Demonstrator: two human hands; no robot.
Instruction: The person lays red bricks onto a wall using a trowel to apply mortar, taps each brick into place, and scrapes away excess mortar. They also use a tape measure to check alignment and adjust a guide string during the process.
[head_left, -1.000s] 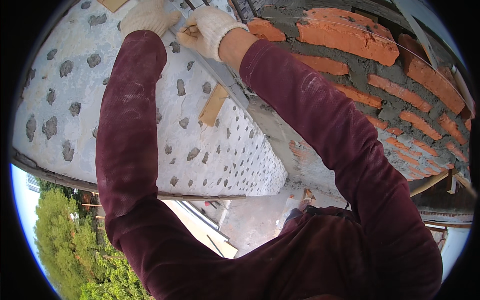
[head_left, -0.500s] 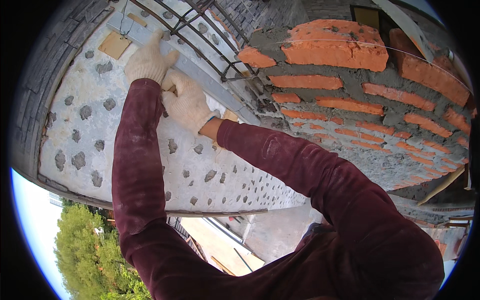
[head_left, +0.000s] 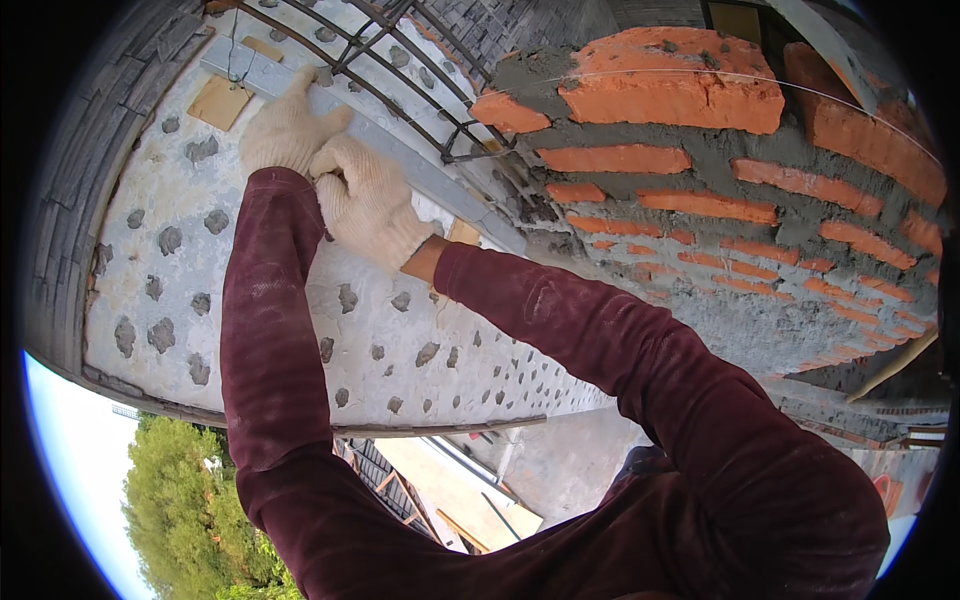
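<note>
The grey metal rail (head_left: 400, 160) runs slantwise across the pale plastered wall (head_left: 300, 330), from the upper left down toward the brickwork, and both gloved hands meet on it near its upper end. That wall is the biggest thing here, whitish and dotted all over with dark grey dabs of mortar, bending away at the edges of the view. To its right rises the brick wall (head_left: 720, 200), orange-red bricks bedded in thick, rough grey mortar, with a thin taut string (head_left: 700, 75) stretched across its top course. Above the rail sits a black iron grille (head_left: 400, 60) of crossed bars, its lower corner reaching down close to the brick corner. Two maroon sleeves come up from the lower edge, dusty with pale smears. Below the plastered wall, green treetops (head_left: 190, 520) and a bit of roof show far underneath.

The left hand (head_left: 285, 130), in a cream knitted glove, lies on the rail with its fingers loosely curled and the thumb stretched out to the right along the metal. The right hand (head_left: 368, 200), gloved the same, is drawn into a loose fist just beside it, touching the left hand at the knuckles; whether it pinches anything I cannot tell. A small tan wooden pad (head_left: 220, 102) sits on the plaster just left of the left hand, and another tan piece (head_left: 463, 232) peeks out by the right wrist under the rail.
</note>
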